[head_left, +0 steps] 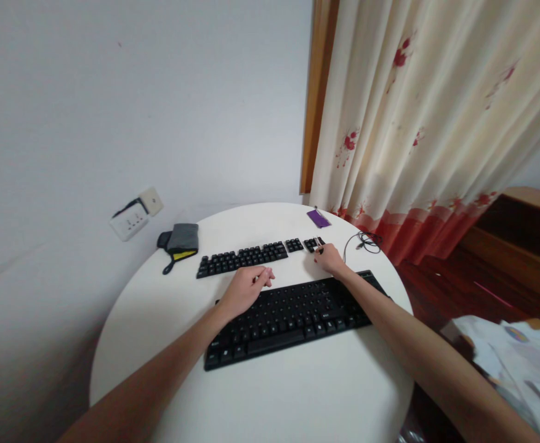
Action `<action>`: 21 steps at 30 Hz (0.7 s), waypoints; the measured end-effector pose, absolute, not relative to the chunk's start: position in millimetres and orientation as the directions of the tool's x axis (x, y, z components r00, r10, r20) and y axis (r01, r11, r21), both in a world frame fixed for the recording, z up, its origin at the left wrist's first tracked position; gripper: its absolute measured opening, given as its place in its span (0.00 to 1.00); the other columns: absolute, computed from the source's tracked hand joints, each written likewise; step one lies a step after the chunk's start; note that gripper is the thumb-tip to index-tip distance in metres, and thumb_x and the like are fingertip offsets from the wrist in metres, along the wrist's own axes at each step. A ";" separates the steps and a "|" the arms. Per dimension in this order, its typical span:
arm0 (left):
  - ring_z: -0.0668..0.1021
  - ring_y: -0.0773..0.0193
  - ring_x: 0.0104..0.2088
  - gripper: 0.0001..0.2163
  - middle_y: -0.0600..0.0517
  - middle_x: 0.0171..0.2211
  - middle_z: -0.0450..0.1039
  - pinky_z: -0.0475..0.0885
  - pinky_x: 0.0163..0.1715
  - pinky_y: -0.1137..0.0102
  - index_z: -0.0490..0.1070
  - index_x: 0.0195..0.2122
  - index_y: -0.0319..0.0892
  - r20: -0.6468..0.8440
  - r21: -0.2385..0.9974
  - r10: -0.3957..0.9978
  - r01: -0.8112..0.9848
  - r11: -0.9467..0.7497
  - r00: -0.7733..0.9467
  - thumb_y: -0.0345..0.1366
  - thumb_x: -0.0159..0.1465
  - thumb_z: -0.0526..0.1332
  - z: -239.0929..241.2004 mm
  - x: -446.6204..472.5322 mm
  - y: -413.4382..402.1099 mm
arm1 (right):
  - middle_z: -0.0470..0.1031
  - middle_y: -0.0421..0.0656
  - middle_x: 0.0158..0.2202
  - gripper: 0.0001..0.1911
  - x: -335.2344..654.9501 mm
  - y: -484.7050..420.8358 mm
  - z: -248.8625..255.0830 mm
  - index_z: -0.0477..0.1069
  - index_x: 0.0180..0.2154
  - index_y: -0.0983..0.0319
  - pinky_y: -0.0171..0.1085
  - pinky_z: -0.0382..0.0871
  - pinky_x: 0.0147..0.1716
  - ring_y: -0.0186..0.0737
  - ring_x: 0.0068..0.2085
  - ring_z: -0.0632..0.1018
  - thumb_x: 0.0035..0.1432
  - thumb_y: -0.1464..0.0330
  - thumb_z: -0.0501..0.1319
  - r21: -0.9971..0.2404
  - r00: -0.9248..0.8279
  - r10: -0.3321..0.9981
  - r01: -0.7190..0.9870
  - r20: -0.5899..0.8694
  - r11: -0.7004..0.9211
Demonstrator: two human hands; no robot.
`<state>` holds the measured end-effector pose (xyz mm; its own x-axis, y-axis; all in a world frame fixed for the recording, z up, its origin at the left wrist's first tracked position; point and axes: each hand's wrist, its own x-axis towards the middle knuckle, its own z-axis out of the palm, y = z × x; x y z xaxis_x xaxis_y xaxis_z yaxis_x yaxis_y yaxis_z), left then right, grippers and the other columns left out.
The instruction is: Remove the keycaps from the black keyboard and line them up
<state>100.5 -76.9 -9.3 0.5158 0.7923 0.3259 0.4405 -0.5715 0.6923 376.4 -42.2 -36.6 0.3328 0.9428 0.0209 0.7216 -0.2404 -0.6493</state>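
Observation:
A black keyboard (pixel 297 314) lies on the white round table, its front rows fitted with keys and its upper area partly bare of caps. Behind it, loose black keycaps (pixel 242 257) stand in rows, with two smaller keycap groups (pixel 294 245) to their right. My left hand (pixel 246 288) hovers over the keyboard's upper left, fingers curled together; a small dark bit shows at them, too small to name. My right hand (pixel 329 258) is at the rightmost keycap group (pixel 312 244), fingers pinched. A thin pale thing shows at its fingertips, its kind unclear.
On the table's left edge rests a grey pouch (pixel 184 239) with a yellow part. A purple packet (pixel 318 218) lies at the back, and a coiled black cable (pixel 366 242) at the right. Wall, sockets (pixel 131 220) and curtain (pixel 390 123) stand close behind the table (pixel 145 332).

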 end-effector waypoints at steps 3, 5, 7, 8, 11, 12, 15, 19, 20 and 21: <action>0.78 0.63 0.32 0.19 0.50 0.31 0.79 0.68 0.34 0.70 0.77 0.31 0.40 0.330 0.686 0.785 0.438 -0.581 0.524 0.42 0.69 0.51 -8.7 99.9 -76.2 | 0.79 0.51 0.28 0.10 378.0 -41.7 -39.9 0.79 0.34 0.69 0.32 0.65 0.31 0.42 0.32 0.78 0.51 0.76 0.59 -0.647 0.322 0.946 0.727 0.026 -0.229; 0.78 0.63 0.32 0.19 0.50 0.31 0.79 0.69 0.35 0.70 0.77 0.30 0.40 0.336 0.682 0.782 0.437 -0.586 0.524 0.42 0.69 0.51 -8.4 100.0 -76.4 | 0.79 0.50 0.28 0.10 378.8 -41.1 -41.6 0.79 0.33 0.68 0.32 0.65 0.31 0.42 0.31 0.78 0.51 0.76 0.59 -0.651 0.320 0.947 0.725 0.027 -0.226; 0.78 0.63 0.33 0.19 0.50 0.31 0.79 0.69 0.35 0.70 0.77 0.30 0.40 0.338 0.681 0.783 0.439 -0.586 0.522 0.41 0.69 0.51 -8.1 100.2 -76.6 | 0.78 0.49 0.26 0.10 378.7 -40.7 -42.8 0.79 0.33 0.68 0.33 0.65 0.30 0.42 0.31 0.78 0.51 0.75 0.59 -0.656 0.322 0.946 0.720 0.027 -0.226; 0.78 0.63 0.33 0.18 0.50 0.31 0.79 0.68 0.35 0.70 0.77 0.30 0.40 0.337 0.681 0.784 0.440 -0.585 0.521 0.41 0.69 0.51 -8.0 100.3 -76.8 | 0.78 0.49 0.26 0.10 378.3 -40.8 -43.1 0.79 0.33 0.68 0.33 0.65 0.30 0.43 0.31 0.78 0.51 0.75 0.59 -0.659 0.324 0.946 0.717 0.028 -0.227; 0.78 0.63 0.32 0.18 0.51 0.31 0.79 0.68 0.34 0.71 0.77 0.30 0.40 0.335 0.682 0.787 0.444 -0.582 0.518 0.41 0.69 0.51 -7.2 100.4 -77.3 | 0.77 0.50 0.25 0.10 376.3 -42.0 -42.2 0.79 0.31 0.68 0.33 0.65 0.30 0.43 0.30 0.77 0.50 0.75 0.59 -0.671 0.328 0.944 0.707 0.033 -0.223; 0.78 0.63 0.32 0.18 0.51 0.31 0.79 0.68 0.33 0.71 0.77 0.30 0.40 0.334 0.682 0.788 0.444 -0.581 0.517 0.41 0.69 0.51 -6.9 100.3 -77.5 | 0.77 0.50 0.25 0.09 375.9 -42.8 -40.9 0.79 0.31 0.68 0.34 0.65 0.30 0.43 0.30 0.77 0.49 0.75 0.59 -0.677 0.330 0.943 0.702 0.037 -0.219; 0.78 0.63 0.31 0.18 0.51 0.30 0.79 0.67 0.33 0.71 0.76 0.31 0.40 0.331 0.683 0.793 0.451 -0.575 0.511 0.41 0.69 0.51 -5.9 100.0 -77.8 | 0.77 0.50 0.25 0.09 377.9 -46.8 -31.7 0.79 0.31 0.69 0.34 0.65 0.30 0.43 0.30 0.76 0.49 0.74 0.59 -0.707 0.339 0.939 0.679 0.064 -0.197; 0.77 0.63 0.31 0.17 0.51 0.29 0.78 0.67 0.32 0.71 0.77 0.31 0.40 0.327 0.684 0.800 0.458 -0.568 0.503 0.42 0.69 0.51 -4.8 99.7 -77.9 | 0.79 0.50 0.30 0.17 393.5 -61.0 -4.8 0.78 0.34 0.69 0.34 0.65 0.32 0.40 0.31 0.76 0.58 0.68 0.53 -0.761 0.360 0.923 0.634 0.135 -0.136; 0.78 0.63 0.31 0.18 0.51 0.30 0.79 0.68 0.32 0.71 0.77 0.31 0.40 0.326 0.683 0.798 0.457 -0.570 0.507 0.42 0.69 0.51 -4.7 99.7 -77.8 | 0.79 0.50 0.33 0.20 399.6 -67.3 3.4 0.78 0.36 0.69 0.34 0.66 0.33 0.40 0.32 0.76 0.60 0.66 0.50 -0.783 0.365 0.917 0.613 0.163 -0.105; 0.78 0.63 0.31 0.18 0.51 0.30 0.79 0.68 0.33 0.71 0.77 0.31 0.40 0.325 0.681 0.794 0.456 -0.573 0.514 0.42 0.69 0.51 -4.7 99.8 -77.7 | 0.79 0.50 0.35 0.22 406.4 -74.9 11.2 0.77 0.38 0.68 0.34 0.66 0.33 0.39 0.33 0.76 0.62 0.64 0.47 -0.804 0.366 0.908 0.592 0.204 -0.058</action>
<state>99.8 -77.7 -4.7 0.5141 0.7939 0.3247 0.4555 -0.5734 0.6809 406.4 -74.9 11.2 0.3662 0.9079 0.2039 0.5920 -0.0583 -0.8039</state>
